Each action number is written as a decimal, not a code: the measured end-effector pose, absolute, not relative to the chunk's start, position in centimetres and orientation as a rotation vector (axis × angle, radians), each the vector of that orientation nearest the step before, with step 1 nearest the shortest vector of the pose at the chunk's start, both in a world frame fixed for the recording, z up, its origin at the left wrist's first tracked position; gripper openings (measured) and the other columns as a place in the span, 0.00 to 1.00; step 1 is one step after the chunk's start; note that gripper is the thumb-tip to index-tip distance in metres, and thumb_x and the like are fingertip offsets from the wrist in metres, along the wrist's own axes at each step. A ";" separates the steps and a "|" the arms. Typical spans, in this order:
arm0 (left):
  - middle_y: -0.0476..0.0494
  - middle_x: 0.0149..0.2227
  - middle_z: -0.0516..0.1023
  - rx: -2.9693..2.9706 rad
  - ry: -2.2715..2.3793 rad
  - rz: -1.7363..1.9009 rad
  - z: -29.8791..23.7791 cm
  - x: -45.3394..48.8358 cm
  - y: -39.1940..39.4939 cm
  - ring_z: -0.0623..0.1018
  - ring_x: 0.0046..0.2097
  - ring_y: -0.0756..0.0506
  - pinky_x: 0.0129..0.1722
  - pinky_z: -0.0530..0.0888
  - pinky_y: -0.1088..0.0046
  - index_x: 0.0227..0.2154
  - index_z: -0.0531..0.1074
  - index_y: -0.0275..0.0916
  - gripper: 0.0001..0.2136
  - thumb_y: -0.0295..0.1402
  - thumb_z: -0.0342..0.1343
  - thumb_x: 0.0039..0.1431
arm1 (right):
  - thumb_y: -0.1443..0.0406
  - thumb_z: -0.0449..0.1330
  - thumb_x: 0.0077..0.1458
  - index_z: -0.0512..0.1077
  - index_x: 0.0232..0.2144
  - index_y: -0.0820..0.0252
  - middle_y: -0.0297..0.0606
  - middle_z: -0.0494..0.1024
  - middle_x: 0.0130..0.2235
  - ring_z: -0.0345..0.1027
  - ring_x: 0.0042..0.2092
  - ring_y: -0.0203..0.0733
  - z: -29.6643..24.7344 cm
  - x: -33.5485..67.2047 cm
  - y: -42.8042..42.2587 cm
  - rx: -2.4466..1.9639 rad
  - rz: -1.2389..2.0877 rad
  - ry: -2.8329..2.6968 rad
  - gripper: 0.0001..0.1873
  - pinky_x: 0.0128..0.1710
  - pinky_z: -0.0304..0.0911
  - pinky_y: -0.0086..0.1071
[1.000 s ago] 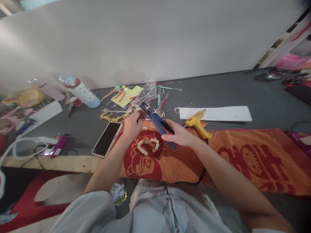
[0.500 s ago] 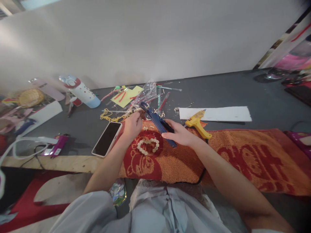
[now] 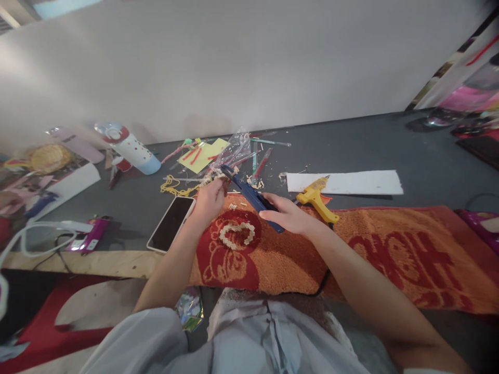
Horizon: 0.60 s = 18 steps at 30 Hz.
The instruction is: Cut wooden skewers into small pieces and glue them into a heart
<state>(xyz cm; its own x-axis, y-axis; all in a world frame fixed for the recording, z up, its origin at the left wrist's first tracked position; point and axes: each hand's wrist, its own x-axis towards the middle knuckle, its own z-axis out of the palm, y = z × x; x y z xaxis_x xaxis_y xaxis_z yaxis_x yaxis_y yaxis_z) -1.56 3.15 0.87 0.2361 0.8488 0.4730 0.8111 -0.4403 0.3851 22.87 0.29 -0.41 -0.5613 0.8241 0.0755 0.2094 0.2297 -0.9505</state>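
Observation:
My right hand (image 3: 288, 214) grips the handles of blue pliers (image 3: 249, 194), whose jaws point up-left toward my left hand. Pinched in my left hand (image 3: 210, 200) is a thin pale strand (image 3: 213, 176) that runs to the plier jaws. Just below both hands, a heart-shaped ring of small pale pieces (image 3: 236, 234) lies on a red and orange towel (image 3: 296, 259). A white-cased phone (image 3: 171, 222) lies left of my left hand.
A yellow glue gun (image 3: 316, 199) and a white paper strip (image 3: 345, 182) lie right of the hands. Clear wrapping, coloured sticks and a yellow card (image 3: 202, 154) sit behind them. A white dotted bottle (image 3: 130, 145) lies at left. A wooden edge (image 3: 97, 262) borders the grey surface.
Barely anything differs: the plier jaws have shifted slightly at the strand, and both hands stay in place.

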 end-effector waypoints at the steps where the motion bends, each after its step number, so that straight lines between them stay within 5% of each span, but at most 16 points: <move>1: 0.46 0.22 0.70 2.431 1.623 0.981 1.0 -1.6 3.1 0.70 0.26 0.48 0.29 0.66 0.72 0.20 0.60 0.40 0.08 0.25 0.44 0.52 | 0.58 0.56 0.55 0.68 0.52 0.60 0.41 0.76 0.47 0.68 0.47 0.48 -0.4 22.8 0.3 -0.947 1.340 -1.920 0.23 0.49 0.61 0.42; 12: 0.45 0.23 0.71 2.597 1.704 0.846 1.1 -1.8 3.3 0.71 0.27 0.46 0.28 0.66 0.71 0.22 0.62 0.40 0.09 0.26 0.43 0.57 | 0.58 0.53 0.58 0.66 0.53 0.65 0.46 0.74 0.50 0.67 0.51 0.49 -0.3 22.5 0.0 -0.871 1.325 -1.978 0.24 0.52 0.60 0.42; 18: 0.32 0.43 0.76 2.707 1.849 1.218 1.3 -0.3 2.0 0.74 0.48 0.38 0.48 0.68 0.59 0.39 0.69 0.36 0.10 0.34 0.47 0.62 | 0.56 0.52 0.59 0.65 0.52 0.63 0.45 0.74 0.48 0.67 0.48 0.47 -0.6 22.0 -0.1 -0.931 1.289 -1.888 0.23 0.50 0.61 0.43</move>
<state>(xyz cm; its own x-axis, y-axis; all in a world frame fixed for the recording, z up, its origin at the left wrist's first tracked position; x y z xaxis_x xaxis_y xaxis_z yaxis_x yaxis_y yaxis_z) -0.25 1.95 1.34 0.2236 0.6719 0.7061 0.9141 -0.3960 0.0874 21.99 -0.13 -0.64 -0.5282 0.8398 0.1259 0.1882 0.2604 -0.9470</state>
